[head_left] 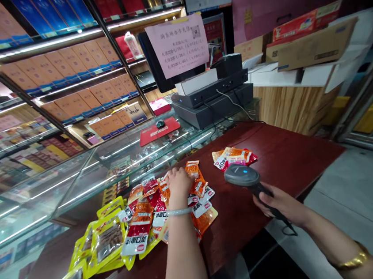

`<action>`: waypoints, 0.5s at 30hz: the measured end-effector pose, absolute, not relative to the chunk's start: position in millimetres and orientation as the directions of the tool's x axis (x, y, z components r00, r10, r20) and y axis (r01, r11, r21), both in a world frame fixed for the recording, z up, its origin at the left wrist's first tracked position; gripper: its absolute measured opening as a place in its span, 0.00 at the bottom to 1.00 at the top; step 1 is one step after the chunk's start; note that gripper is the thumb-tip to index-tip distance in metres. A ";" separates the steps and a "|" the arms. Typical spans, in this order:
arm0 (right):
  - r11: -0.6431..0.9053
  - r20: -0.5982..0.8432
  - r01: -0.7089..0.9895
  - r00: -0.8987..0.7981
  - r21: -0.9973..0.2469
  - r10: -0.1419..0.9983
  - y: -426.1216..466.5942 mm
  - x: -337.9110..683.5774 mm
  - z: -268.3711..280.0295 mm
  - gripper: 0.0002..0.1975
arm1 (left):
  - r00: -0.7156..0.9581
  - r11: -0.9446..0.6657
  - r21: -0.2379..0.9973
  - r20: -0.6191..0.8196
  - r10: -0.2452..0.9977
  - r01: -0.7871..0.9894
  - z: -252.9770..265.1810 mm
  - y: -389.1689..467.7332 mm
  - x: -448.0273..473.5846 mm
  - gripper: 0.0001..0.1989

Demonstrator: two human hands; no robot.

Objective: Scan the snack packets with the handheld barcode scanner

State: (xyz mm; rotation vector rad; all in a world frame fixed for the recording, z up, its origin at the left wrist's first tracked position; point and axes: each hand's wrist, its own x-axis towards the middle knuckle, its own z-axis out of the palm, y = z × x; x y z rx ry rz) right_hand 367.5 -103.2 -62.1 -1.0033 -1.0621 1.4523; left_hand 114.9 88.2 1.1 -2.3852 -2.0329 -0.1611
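My right hand [275, 203] is wrapped round the handle of a dark grey barcode scanner [242, 176]; the scanner's head, with a small blue light, points left over the table. Reaching into a heap of snack packets, my left hand [180, 182] has its fingers curled down on the packets, and its fingertips are hidden. Orange packets [198, 187] and red-and-white packets [138, 231] lie around this hand. Yellow-edged packets [106, 239] are piled to the left. Just beyond the scanner lies a smaller group of packets [233, 156].
The dark red tabletop [294, 154] adjoins a glass display counter [87, 181]. On the counter are a red mouse mat [152, 133] with a mouse, a cash drawer [214, 107] with cables, and a monitor bearing a pink notice [178, 47]. Cardboard boxes [317, 48] stand at right.
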 end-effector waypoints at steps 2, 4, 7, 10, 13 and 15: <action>-0.081 -0.052 -0.247 -0.124 -0.966 0.991 -102.2 367.9 -64.3 0.31 | 0.122 -0.128 0.057 0.089 0.988 0.990 -10.0 93.8 118.8 0.29; -0.085 -0.056 -0.223 -0.133 -0.971 0.990 -99.7 367.7 -65.9 0.31 | 0.085 -0.091 0.050 0.105 0.991 0.995 -21.1 99.6 124.5 0.31; -0.079 -0.058 -0.160 -0.135 -0.984 0.989 -92.4 363.7 -63.4 0.29 | 0.060 -0.069 0.067 0.129 0.990 0.995 -32.2 107.0 129.5 0.29; -0.070 -0.051 -0.147 -0.129 -0.987 0.990 -82.0 354.7 -55.8 0.28 | 0.071 -0.093 0.155 0.145 0.987 0.983 -34.6 111.0 130.0 0.23; -0.063 -0.042 -0.180 -0.119 -0.982 0.992 -73.2 344.1 -51.7 0.28 | 0.005 -0.071 0.329 0.196 0.981 0.942 -31.1 112.5 129.1 0.13; -0.060 -0.036 -0.205 -0.116 -0.977 0.993 -70.1 338.2 -53.5 0.27 | -0.075 -0.045 0.480 0.229 0.971 0.876 -28.4 113.4 128.4 0.11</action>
